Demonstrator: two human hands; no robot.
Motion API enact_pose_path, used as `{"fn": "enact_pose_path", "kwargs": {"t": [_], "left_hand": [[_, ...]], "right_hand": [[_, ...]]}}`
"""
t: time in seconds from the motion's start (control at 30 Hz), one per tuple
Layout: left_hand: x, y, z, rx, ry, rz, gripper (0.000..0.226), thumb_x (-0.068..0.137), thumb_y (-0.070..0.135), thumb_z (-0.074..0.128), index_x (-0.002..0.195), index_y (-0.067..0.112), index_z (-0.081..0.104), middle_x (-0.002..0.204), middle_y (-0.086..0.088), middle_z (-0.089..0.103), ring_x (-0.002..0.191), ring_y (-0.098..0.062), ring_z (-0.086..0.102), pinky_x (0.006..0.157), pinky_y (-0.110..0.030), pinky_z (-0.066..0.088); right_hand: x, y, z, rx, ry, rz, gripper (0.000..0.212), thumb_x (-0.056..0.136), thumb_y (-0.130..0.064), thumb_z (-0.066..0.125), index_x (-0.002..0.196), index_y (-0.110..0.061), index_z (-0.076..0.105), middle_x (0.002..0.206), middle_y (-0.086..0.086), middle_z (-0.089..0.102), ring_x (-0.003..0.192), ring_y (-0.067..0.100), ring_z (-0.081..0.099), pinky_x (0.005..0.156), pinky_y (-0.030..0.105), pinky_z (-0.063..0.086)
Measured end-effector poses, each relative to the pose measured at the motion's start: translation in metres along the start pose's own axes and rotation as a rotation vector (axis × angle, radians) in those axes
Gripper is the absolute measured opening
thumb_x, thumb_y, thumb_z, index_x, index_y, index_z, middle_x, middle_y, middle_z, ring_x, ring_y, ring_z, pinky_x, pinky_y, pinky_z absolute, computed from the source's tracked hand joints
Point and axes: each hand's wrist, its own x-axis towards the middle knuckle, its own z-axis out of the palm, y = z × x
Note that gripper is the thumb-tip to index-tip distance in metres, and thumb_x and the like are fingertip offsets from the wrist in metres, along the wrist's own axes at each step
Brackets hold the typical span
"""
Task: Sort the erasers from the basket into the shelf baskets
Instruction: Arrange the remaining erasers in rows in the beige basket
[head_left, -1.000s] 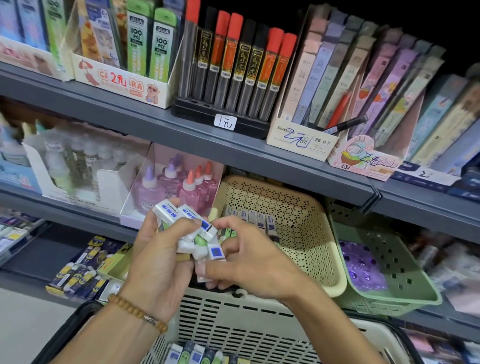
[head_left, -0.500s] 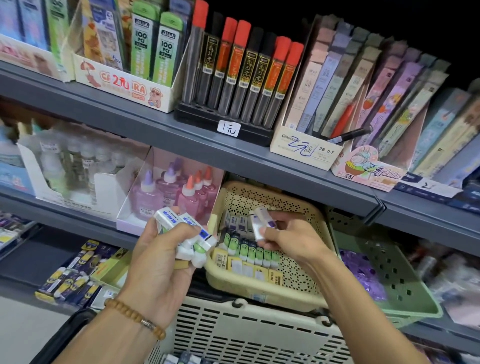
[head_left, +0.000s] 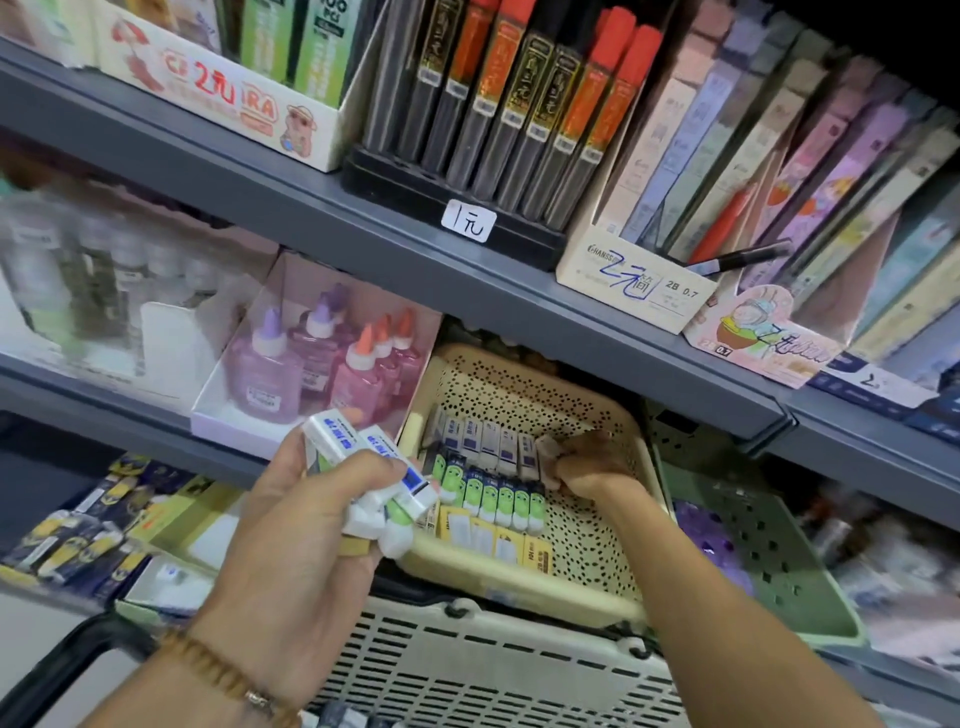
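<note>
**Ana:** Head view first: how far along does the sorting look?

**Ben:** Partway, I judge. The cream shelf basket (head_left: 587, 426) at centre already carries three tidy rows: white-and-blue sleeved erasers (head_left: 483, 441) at the back, green-faced erasers (head_left: 493, 499) in the middle, yellow-sleeved erasers (head_left: 493, 540) at the front. Its right half, toward three o'clock, shows only bare perforated floor.

**Ana:** And the hands?

**Ben:** The right hand (head_left: 587, 465) is inside that basket, fingers curled round a pale eraser (head_left: 546, 446) at the right end of the back row, apparently seating it. The left hand (head_left: 306, 519) sits at about eight o'clock of the basket, closed round a bunch of erasers (head_left: 384, 483), some blue-labelled, some green-tipped. So at least that handful is left.

**Ana:** Anything in the source?

**Ben:** The slatted carrying basket (head_left: 493, 670) lies at six o'clock, and a few erasers peek out at the bottom edge; how many I cannot tell.

**Ana:** Materials?

**Ben:** Small rectangular blocks, white rubbery ends in glossy printed paper sleeves. The cream basket is rigid plastic, dotted with round holes, rounded rim, tilted forward. A green shelf basket (head_left: 779, 561) at three o'clock has square openings and holds something purple, blurred. Grey metal shelf (head_left: 363, 228) above.
</note>
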Motion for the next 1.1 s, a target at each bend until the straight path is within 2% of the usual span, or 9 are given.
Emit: {"fn": "enact_pose_path", "kwargs": {"t": [0.1,0.23,0.4,0.53,0.67,0.77,0.87,0.93,1.1], "left_hand": [[-0.001,0.001,0.0,-0.01,-0.004,-0.003,0.042,0.052,0.004,0.068,0.091,0.019,0.063,0.084,-0.01,0.066,0.072,-0.026,0.069,0.044,-0.027,0.041],[-0.003,0.003,0.002,-0.009,0.008,-0.008,0.045,0.052,0.004,0.069,0.094,0.018,0.063,0.087,-0.011,0.066,0.076,-0.028,0.067,0.044,-0.027,0.042],[-0.002,0.006,0.0,-0.007,0.016,-0.011,0.04,0.052,0.004,0.069,0.09,0.016,0.061,0.096,-0.017,0.065,0.093,-0.036,0.065,0.049,-0.028,0.044],[0.0,0.009,-0.001,0.008,0.019,0.008,0.035,0.055,0.003,0.067,0.087,0.016,0.06,0.095,-0.017,0.063,0.087,-0.034,0.064,0.056,-0.033,0.042],[0.0,0.01,-0.001,0.007,0.033,0.023,0.034,0.056,0.001,0.065,0.085,0.019,0.064,0.087,-0.012,0.065,0.075,-0.029,0.07,0.065,-0.037,0.041],[0.001,0.01,-0.001,0.037,0.028,0.001,0.035,0.055,0.002,0.065,0.087,0.018,0.062,0.09,-0.015,0.064,0.084,-0.032,0.064,0.053,-0.031,0.043],[0.002,0.009,-0.002,0.039,0.042,-0.011,0.037,0.054,0.003,0.066,0.087,0.019,0.063,0.089,-0.015,0.066,0.085,-0.034,0.062,0.052,-0.029,0.044],[0.001,0.008,-0.002,0.037,0.054,-0.013,0.036,0.053,0.003,0.066,0.085,0.019,0.064,0.086,-0.015,0.067,0.087,-0.036,0.063,0.06,-0.034,0.043],[-0.002,0.009,-0.002,0.06,0.053,-0.029,0.033,0.051,0.003,0.068,0.08,0.019,0.064,0.084,-0.014,0.067,0.08,-0.032,0.065,0.058,-0.033,0.043]], "right_hand": [[0.0,-0.005,0.002,-0.076,-0.009,0.02,0.041,0.097,-0.035,0.054,0.109,0.002,0.066,0.108,0.016,0.063,0.099,0.025,0.062,0.076,0.025,0.047],[-0.001,-0.009,-0.001,-0.067,-0.045,-0.02,0.023,0.09,-0.034,0.066,0.088,-0.011,0.072,0.086,0.004,0.066,0.07,0.012,0.059,0.049,0.018,0.036],[-0.006,-0.028,0.0,0.062,0.106,-0.153,0.029,0.078,-0.049,0.073,0.073,-0.021,0.069,0.077,-0.007,0.067,0.079,0.012,0.062,0.056,0.021,0.037],[-0.01,-0.062,0.015,-0.019,0.023,-0.297,0.029,0.079,-0.044,0.073,0.071,-0.017,0.07,0.078,-0.012,0.065,0.069,0.005,0.059,0.055,0.016,0.041],[-0.013,-0.075,0.027,0.16,-0.127,-0.335,0.027,0.088,-0.033,0.069,0.08,-0.007,0.075,0.083,0.008,0.074,0.063,0.014,0.061,0.072,0.032,0.054],[-0.015,-0.073,0.026,0.284,-0.214,-0.353,0.028,0.096,-0.026,0.059,0.083,-0.004,0.071,0.073,0.007,0.068,0.066,0.021,0.061,0.073,0.038,0.053],[-0.014,-0.07,0.025,0.169,-0.152,-0.408,0.018,0.093,-0.027,0.061,0.096,-0.013,0.073,0.094,-0.001,0.069,0.088,0.019,0.064,0.083,0.034,0.054],[-0.016,-0.071,0.027,0.183,-0.172,-0.399,0.03,0.083,-0.038,0.071,0.108,-0.022,0.069,0.106,-0.008,0.066,0.097,0.013,0.061,0.085,0.025,0.048],[-0.01,-0.086,0.036,0.117,-0.135,-0.401,0.049,0.072,-0.045,0.081,0.113,-0.025,0.066,0.118,-0.006,0.065,0.095,0.011,0.055,0.067,0.019,0.04]]}}
